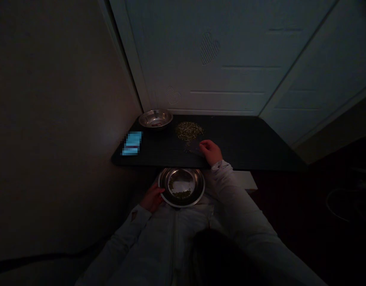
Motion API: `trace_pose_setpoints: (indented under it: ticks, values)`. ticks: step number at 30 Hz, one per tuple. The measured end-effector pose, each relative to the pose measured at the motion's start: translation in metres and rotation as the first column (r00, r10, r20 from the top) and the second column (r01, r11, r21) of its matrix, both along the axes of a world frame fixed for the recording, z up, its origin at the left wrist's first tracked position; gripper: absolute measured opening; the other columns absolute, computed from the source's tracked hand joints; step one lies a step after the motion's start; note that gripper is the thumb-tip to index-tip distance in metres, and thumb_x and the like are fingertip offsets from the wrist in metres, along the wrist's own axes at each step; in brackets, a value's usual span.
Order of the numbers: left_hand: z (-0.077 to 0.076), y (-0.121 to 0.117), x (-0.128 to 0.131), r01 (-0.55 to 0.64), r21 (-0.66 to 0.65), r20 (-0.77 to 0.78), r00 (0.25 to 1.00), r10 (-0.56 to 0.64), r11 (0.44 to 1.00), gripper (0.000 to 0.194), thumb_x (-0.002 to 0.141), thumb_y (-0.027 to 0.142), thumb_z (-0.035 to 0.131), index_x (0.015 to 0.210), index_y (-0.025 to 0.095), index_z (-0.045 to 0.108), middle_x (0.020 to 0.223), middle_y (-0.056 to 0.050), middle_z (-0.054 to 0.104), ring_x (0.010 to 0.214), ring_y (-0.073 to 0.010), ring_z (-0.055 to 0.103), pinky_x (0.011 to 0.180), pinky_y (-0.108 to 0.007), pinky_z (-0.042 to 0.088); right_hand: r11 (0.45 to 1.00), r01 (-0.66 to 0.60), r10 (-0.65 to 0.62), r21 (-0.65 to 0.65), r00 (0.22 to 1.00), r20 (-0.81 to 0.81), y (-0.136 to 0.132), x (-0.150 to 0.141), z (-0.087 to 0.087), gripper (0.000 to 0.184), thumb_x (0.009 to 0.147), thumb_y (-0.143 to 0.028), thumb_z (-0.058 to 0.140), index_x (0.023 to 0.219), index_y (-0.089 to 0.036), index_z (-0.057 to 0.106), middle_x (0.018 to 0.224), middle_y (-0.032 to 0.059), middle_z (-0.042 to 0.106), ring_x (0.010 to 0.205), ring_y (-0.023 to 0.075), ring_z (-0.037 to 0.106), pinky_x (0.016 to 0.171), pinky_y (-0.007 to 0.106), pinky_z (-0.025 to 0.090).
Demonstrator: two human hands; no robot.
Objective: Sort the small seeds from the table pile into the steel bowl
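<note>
My left hand (153, 197) grips the rim of a metal bowl (181, 203) at my lap, just below the table edge. Small greenish bits (183, 194) lie inside that bowl, along its bottom. Over the front part of the dark table, my right hand (211, 151) has its fingers curled together; what they hold, if anything, is too dark to make out. A few scattered bits (187, 150) lie left of its fingertips. Behind them spreads a pile of small pale and greenish seeds or grains (189, 130) on the tabletop.
On the black table (248, 143) a second metal bowl (155, 119) stands at the back left. A lit phone (132, 143), its screen blurred, lies at the left edge. A white door (236, 51) rises behind the table. A white box (246, 180) sits below the front edge.
</note>
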State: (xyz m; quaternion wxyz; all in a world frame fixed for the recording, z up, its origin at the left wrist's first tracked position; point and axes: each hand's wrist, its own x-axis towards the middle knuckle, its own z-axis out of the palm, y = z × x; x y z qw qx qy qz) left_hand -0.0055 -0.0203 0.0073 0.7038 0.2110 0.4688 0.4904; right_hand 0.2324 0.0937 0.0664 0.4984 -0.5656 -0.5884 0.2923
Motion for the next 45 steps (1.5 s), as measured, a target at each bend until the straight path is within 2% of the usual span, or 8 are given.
trace_pose_setpoints:
  ticks: [8, 20, 28, 33, 45]
  values:
    - [-0.0053, 0.0011, -0.0021, 0.004, 0.009, -0.025, 1.0, -0.004, 1.0, 0.032, 0.051, 0.01, 0.066, 0.082, 0.017, 0.063, 0.079, -0.004, 0.067, 0.086, -0.0231, 0.06, 0.069, -0.028, 0.046, 0.999, -0.039, 0.039, 0.001, 0.998, 0.04, -0.0009, -0.0024, -0.0006, 0.021, 0.069, -0.037, 0.052, 0.079, -0.02, 0.058, 0.063, -0.001, 0.057, 0.061, 0.013, 0.052, 0.062, 0.028, 0.041]
    - [-0.0016, -0.0006, -0.0007, 0.033, 0.03, -0.025, 0.999, -0.033, 0.999, 0.03, 0.053, 0.012, 0.065, 0.082, 0.016, 0.063, 0.076, -0.004, 0.067, 0.081, -0.0223, 0.061, 0.067, -0.029, 0.046, 0.996, -0.091, 0.091, -0.001, 0.993, 0.072, -0.0038, -0.0028, 0.0039, 0.021, 0.068, -0.037, 0.052, 0.078, -0.02, 0.058, 0.064, -0.0008, 0.057, 0.061, 0.0128, 0.051, 0.063, 0.028, 0.041]
    - [0.0003, -0.0015, 0.0001, 0.007, 0.022, -0.005, 1.0, -0.007, 1.0, 0.029, 0.054, 0.008, 0.063, 0.082, 0.015, 0.063, 0.076, -0.004, 0.067, 0.077, -0.0196, 0.062, 0.069, -0.03, 0.047, 0.994, -0.106, 0.106, 0.007, 0.994, 0.02, -0.0029, -0.0013, 0.0018, 0.022, 0.069, -0.037, 0.052, 0.08, -0.019, 0.058, 0.065, -0.0006, 0.058, 0.064, 0.0134, 0.053, 0.065, 0.028, 0.041]
    - [0.0035, -0.0013, 0.0014, -0.01, 0.004, 0.013, 1.0, 0.01, 1.0, 0.031, 0.053, 0.006, 0.063, 0.082, 0.015, 0.062, 0.074, -0.003, 0.067, 0.072, -0.0177, 0.061, 0.068, -0.028, 0.047, 0.993, -0.118, 0.119, -0.023, 0.992, 0.048, -0.0035, -0.0021, 0.0028, 0.02, 0.069, -0.035, 0.053, 0.08, -0.019, 0.058, 0.065, -0.0006, 0.059, 0.063, 0.0133, 0.054, 0.065, 0.028, 0.042]
    - [-0.0001, -0.0002, 0.0011, -0.019, -0.004, 0.025, 0.999, 0.02, 1.0, 0.032, 0.052, 0.005, 0.063, 0.082, 0.015, 0.064, 0.074, -0.002, 0.067, 0.069, -0.016, 0.061, 0.064, -0.026, 0.048, 0.977, -0.207, 0.211, -0.059, 0.974, 0.083, -0.0072, -0.0041, 0.0064, 0.016, 0.068, -0.031, 0.055, 0.078, -0.019, 0.058, 0.064, -0.0012, 0.061, 0.062, 0.0124, 0.055, 0.063, 0.026, 0.041]
